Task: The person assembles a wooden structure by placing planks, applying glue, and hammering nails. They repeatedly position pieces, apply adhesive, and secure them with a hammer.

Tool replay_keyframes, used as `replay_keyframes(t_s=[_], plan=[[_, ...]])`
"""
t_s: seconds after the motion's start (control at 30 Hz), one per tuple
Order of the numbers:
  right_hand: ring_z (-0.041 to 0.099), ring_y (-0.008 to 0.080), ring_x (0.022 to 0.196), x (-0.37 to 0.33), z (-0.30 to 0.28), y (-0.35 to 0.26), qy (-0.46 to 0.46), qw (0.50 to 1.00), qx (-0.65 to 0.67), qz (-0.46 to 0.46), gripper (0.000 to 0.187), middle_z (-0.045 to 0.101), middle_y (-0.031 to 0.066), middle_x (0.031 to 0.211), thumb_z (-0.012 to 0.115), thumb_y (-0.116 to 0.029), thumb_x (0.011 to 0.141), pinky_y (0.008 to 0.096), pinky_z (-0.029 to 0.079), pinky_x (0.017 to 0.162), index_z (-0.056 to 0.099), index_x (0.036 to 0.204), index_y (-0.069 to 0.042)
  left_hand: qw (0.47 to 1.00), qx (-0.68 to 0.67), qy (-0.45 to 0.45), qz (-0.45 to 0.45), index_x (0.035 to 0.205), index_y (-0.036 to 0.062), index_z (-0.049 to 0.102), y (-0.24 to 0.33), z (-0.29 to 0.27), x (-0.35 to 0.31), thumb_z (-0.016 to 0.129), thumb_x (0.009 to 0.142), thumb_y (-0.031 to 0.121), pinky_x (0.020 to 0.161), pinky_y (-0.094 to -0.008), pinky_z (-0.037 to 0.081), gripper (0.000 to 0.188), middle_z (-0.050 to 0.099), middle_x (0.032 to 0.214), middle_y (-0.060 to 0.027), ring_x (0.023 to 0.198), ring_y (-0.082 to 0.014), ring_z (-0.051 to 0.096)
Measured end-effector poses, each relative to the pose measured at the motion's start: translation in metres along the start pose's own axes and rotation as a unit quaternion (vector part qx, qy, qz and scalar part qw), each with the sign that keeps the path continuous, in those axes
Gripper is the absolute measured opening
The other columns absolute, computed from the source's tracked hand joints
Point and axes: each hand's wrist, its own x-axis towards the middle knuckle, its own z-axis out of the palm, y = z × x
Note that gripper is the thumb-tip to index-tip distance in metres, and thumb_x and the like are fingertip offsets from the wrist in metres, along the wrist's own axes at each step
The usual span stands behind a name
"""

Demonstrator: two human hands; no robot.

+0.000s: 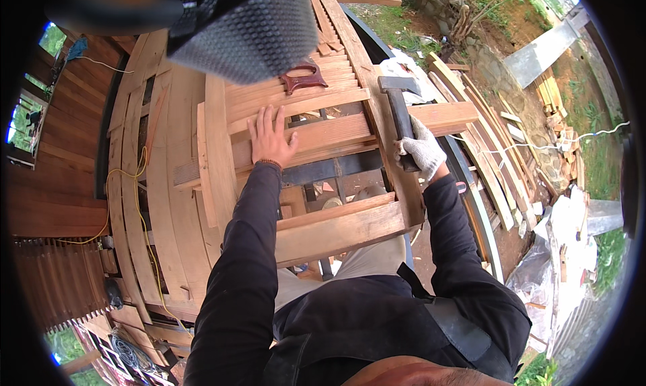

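Note:
My left hand (271, 140), bare with a cord at the wrist, lies with its fingers spread on a wooden board (333, 134) that crosses the frame. My right hand (424, 150), in a pale knitted glove, is closed round the dark handle of a hammer (400, 110). The hammer's head points away from me, above a long side beam (397, 184). Beyond my left hand, the reddish-brown handle of a handsaw (303, 78) rests on a row of slats (269, 98). A nearer crosspiece (340, 232) spans the frame over my legs.
Gaps open between the boards, with dark metal bars (336, 168) below. Long planks cover the left platform (178, 204), crossed by a yellow cord (142, 211). Stacked lumber (481, 150) and clear plastic sheeting (552, 244) lie at right. A blurred grey textured object (249, 32) blocks the upper view.

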Motion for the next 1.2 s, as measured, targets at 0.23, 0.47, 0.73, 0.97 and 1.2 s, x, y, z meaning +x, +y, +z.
replay_keyframes(t_s=[0.23, 0.47, 0.73, 0.97, 1.2], plan=[[0.064, 0.0177, 0.061, -0.016, -0.001, -0.002, -0.026, 0.999, -0.034, 0.027, 0.088, 0.064, 0.0089, 0.082, 0.062, 0.009, 0.082, 0.0333, 0.052, 0.050, 0.030, 0.163, -0.002, 1.000, -0.003, 0.003, -0.002, 0.160, 0.0144, 0.040, 0.001, 0.001, 0.001, 0.065, 0.092, 0.038, 0.127, -0.0654, 0.015, 0.076, 0.037, 0.162, -0.0176, 0.156, -0.0363, 0.027], [0.066, 0.0187, 0.062, -0.012, 0.007, 0.002, 0.024, 0.999, 0.030, 0.017, 0.091, 0.064, 0.0097, 0.083, 0.062, 0.008, 0.083, 0.0337, 0.053, 0.050, 0.025, 0.166, -0.003, 1.000, -0.001, 0.010, -0.007, 0.160, 0.0138, 0.040, -0.002, 0.003, 0.000, 0.065, 0.092, 0.038, 0.127, -0.0659, 0.015, 0.076, 0.037, 0.162, -0.0175, 0.156, -0.0360, 0.027], [0.063, 0.0153, 0.061, -0.022, 0.000, 0.002, -0.022, 0.999, 0.009, 0.031, 0.088, 0.067, 0.0110, 0.084, 0.063, 0.006, 0.085, 0.0305, 0.054, 0.056, 0.026, 0.164, 0.001, 1.000, -0.008, 0.002, -0.019, 0.158, 0.0129, 0.042, 0.001, 0.002, 0.000, 0.065, 0.092, 0.038, 0.127, -0.0653, 0.016, 0.074, 0.038, 0.161, -0.0175, 0.156, -0.0355, 0.028], [0.065, 0.0145, 0.069, -0.016, -0.002, 0.018, -0.035, 0.993, -0.110, -0.036, 0.087, 0.068, 0.0118, 0.094, 0.066, 0.005, 0.080, 0.0290, 0.054, 0.060, 0.033, 0.161, 0.004, 1.000, -0.002, 0.003, -0.021, 0.158, 0.0138, 0.043, 0.001, 0.001, 0.000, 0.065, 0.091, 0.038, 0.127, -0.0650, 0.016, 0.074, 0.038, 0.161, -0.0174, 0.156, -0.0352, 0.028], [0.065, 0.0133, 0.075, 0.008, 0.026, 0.010, -0.001, 0.983, -0.149, -0.105, 0.092, 0.068, 0.0112, 0.094, 0.071, 0.004, 0.077, 0.0269, 0.054, 0.061, 0.031, 0.159, 0.011, 1.000, -0.007, 0.014, -0.022, 0.158, 0.0128, 0.043, 0.001, 0.001, 0.000, 0.066, 0.090, 0.038, 0.127, -0.0649, 0.018, 0.075, 0.040, 0.161, -0.0171, 0.155, -0.0347, 0.030]])
